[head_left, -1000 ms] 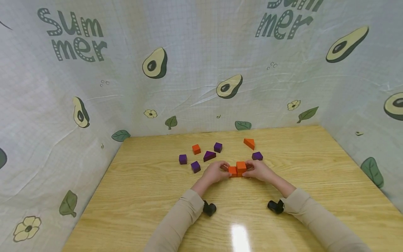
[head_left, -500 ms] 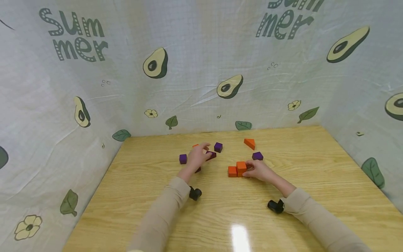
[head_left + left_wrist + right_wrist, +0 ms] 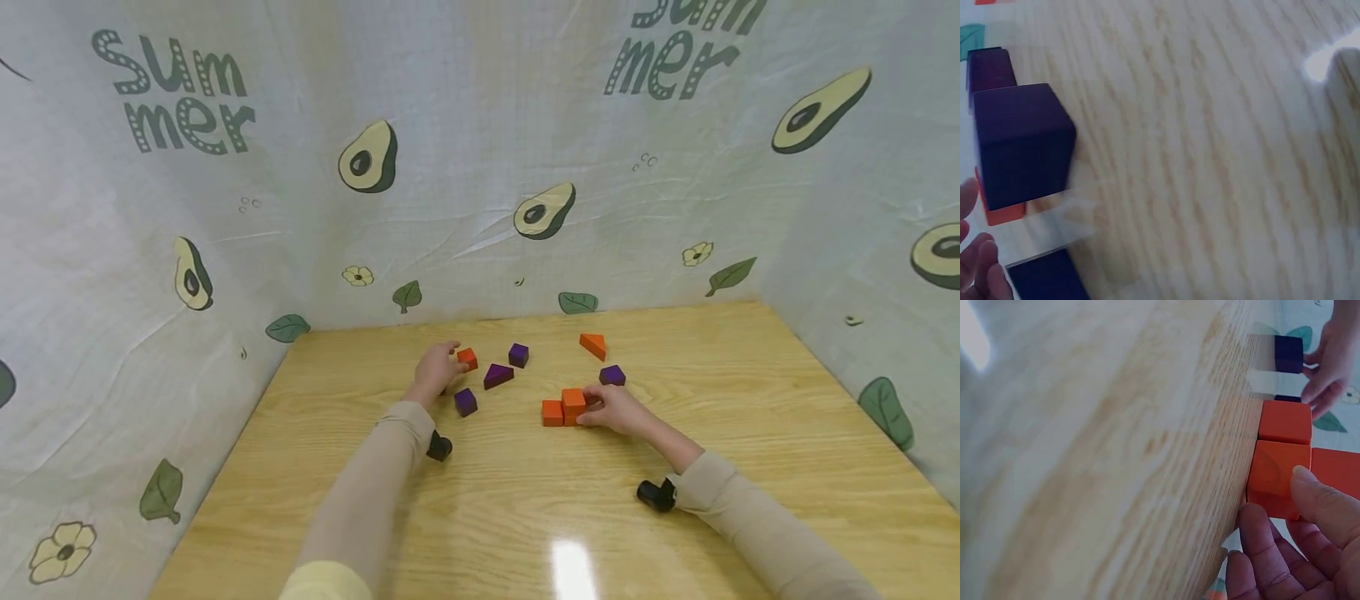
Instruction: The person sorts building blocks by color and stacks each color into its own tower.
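My right hand (image 3: pixel 613 408) pinches an orange cube (image 3: pixel 1279 478), thumb on one face and fingers curled at its other side. Another orange cube (image 3: pixel 552 413) sits beside it on the table, and a third orange cube (image 3: pixel 573 402) is stacked on top of the pinched one. Far to the left, my left hand (image 3: pixel 437 371) reaches over the table, thumb and fingers apart, at the left side of a red-orange cube (image 3: pixel 467 359). The left wrist view shows its fingers (image 3: pixel 985 265) with nothing between them. Under that hand a purple cube (image 3: pixel 1047 278) is mostly hidden in the head view.
Around the left hand lie a purple cube (image 3: pixel 466 402), a purple triangular block (image 3: pixel 498 376) and another purple cube (image 3: pixel 518 355). Behind the right hand are a purple block (image 3: pixel 612 375) and an orange triangular block (image 3: pixel 592 346). A printed cloth (image 3: pixel 465 167) encloses the table.
My left hand has left the stacked orange cubes and moved left and away, over the purple blocks, to the red-orange cube. My right hand has stayed at the stack.
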`<state>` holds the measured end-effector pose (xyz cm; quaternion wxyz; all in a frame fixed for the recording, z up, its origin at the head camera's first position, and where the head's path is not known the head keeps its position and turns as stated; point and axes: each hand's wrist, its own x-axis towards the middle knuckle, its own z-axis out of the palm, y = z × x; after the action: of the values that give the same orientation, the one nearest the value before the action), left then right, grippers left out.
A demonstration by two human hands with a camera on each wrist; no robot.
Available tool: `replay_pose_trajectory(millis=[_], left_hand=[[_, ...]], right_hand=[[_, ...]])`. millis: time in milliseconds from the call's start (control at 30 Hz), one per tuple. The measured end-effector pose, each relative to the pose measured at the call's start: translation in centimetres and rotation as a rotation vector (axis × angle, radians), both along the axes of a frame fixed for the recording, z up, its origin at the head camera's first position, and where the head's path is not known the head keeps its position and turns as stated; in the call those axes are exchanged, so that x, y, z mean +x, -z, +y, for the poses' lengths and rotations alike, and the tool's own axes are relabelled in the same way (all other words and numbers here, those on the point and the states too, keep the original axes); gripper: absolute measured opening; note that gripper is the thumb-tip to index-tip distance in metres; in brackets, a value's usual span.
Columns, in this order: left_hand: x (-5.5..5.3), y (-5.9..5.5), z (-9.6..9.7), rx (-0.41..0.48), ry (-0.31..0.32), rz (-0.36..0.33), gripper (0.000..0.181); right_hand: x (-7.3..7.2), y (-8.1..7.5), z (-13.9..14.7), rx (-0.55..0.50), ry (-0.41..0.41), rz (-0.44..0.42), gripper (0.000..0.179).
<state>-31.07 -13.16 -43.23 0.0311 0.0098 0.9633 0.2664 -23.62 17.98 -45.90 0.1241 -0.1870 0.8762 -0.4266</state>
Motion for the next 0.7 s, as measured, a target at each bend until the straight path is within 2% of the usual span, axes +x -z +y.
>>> replay_pose_trajectory(millis=[133, 267, 500, 700], left_hand=[[-0.29, 0.44, 0.27, -0.036, -0.003, 0.022, 0.05], [-0.52, 0.39, 0.59, -0.079, -0.014, 0.032, 0.044], [-0.93, 0.25, 0.74, -0.074, -0.013, -0.014, 0.031], [-1.07, 0.43, 0.65, -0.091, -0.01, -0.019, 0.028]], right_hand=[[0.03, -0.08, 0.07, 0.0, -0.002, 0.004, 0.038], [0.03, 0.01, 0.11, 0.001, -0.012, 0.009, 0.038], [-0.06, 0.36, 0.38, 0.017, -0.013, 0.035, 0.039], [-0.19, 0.32, 0.3, 0.015, -0.022, 0.051, 0.037]])
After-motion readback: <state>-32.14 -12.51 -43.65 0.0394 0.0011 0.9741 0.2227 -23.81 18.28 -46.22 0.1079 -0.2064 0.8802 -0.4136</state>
